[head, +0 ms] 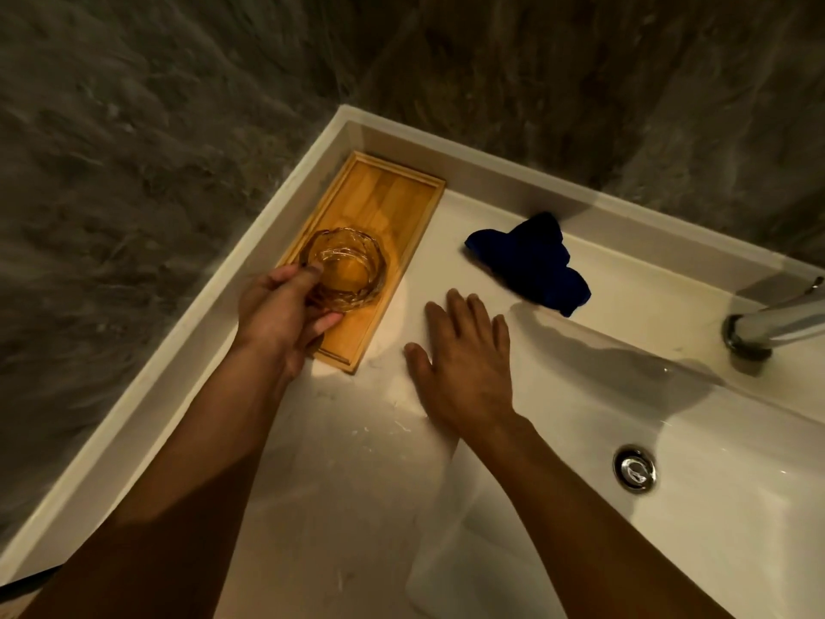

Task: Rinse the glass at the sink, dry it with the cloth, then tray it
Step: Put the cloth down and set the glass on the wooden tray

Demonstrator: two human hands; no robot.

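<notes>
Glass (343,269) on tray (384,189) — cloth (531,263) rightward

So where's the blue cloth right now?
The blue cloth lies crumpled on the white counter, right of the wooden tray and left of the tap, just beyond the flat right hand.

Clear faceted glass (343,269), varnished wooden tray (384,194), soft blue cloth (531,263), glossy white sink (736,498), polished metal tap (777,326).
</notes>
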